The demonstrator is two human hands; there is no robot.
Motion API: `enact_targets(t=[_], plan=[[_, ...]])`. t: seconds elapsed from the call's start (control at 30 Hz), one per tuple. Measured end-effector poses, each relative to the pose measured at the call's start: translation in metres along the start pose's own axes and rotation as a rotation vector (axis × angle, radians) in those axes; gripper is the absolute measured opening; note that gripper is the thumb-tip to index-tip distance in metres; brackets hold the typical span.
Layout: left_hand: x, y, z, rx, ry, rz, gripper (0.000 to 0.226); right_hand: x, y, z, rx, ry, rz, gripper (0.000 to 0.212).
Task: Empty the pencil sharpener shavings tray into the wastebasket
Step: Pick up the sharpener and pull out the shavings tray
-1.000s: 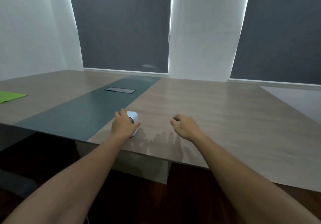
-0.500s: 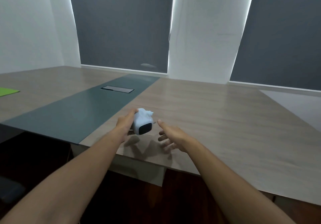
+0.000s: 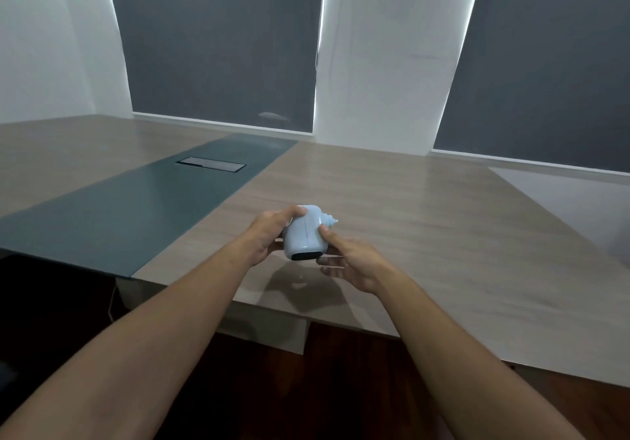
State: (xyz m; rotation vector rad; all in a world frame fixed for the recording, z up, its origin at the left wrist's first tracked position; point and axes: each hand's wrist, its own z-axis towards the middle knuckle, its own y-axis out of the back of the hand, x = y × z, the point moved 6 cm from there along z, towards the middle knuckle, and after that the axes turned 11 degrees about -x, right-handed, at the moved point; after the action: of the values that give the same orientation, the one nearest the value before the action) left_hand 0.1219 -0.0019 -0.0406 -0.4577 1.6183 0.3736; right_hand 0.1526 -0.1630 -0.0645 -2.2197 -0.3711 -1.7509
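The pencil sharpener (image 3: 304, 235) is a small pale blue-white rounded box with a dark panel on the end facing me and a ridged knob at its far end. It is held in the air above the near edge of the wooden table (image 3: 426, 221). My left hand (image 3: 269, 235) grips its left side. My right hand (image 3: 351, 262) holds its right side, thumb on top and fingers underneath. No wastebasket is in view.
A dark green strip (image 3: 143, 207) with a black cable hatch (image 3: 210, 165) runs along the table to the left. Walls and dark window blinds stand behind the table. Dark floor lies below the table's near edge.
My left hand lifted the sharpener off the table and turned its dark end toward me. My right hand moved in and took hold of its right side.
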Motion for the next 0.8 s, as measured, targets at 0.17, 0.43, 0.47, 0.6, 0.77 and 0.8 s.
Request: enact_targets(t=[0.17, 0.43, 0.47, 0.6, 0.77, 0.8], plan=[[-0.007, -0.012, 0.001, 0.06, -0.059, 0.038, 0.013, -0.001, 0.021, -0.001, -0.004, 0.038, 0.129, 0.029], [-0.007, -0.023, 0.007, 0.163, -0.142, 0.122, 0.052, -0.006, 0.073, -0.006, -0.079, 0.077, 0.246, 0.033], [-0.007, -0.026, 0.007, 0.175, -0.144, 0.125, 0.052, -0.006, 0.077, -0.006, -0.095, 0.089, 0.248, 0.037], [-0.004, -0.033, 0.005, 0.212, -0.156, 0.128, 0.07, -0.006, 0.092, -0.01, -0.156, 0.123, 0.242, 0.04], [-0.002, -0.035, 0.003, 0.205, -0.162, 0.137, 0.065, -0.01, 0.114, -0.012, -0.251, 0.149, 0.227, 0.052], [-0.001, -0.033, 0.004, 0.19, -0.164, 0.146, 0.065, -0.011, 0.118, -0.013, -0.261, 0.155, 0.211, 0.054]])
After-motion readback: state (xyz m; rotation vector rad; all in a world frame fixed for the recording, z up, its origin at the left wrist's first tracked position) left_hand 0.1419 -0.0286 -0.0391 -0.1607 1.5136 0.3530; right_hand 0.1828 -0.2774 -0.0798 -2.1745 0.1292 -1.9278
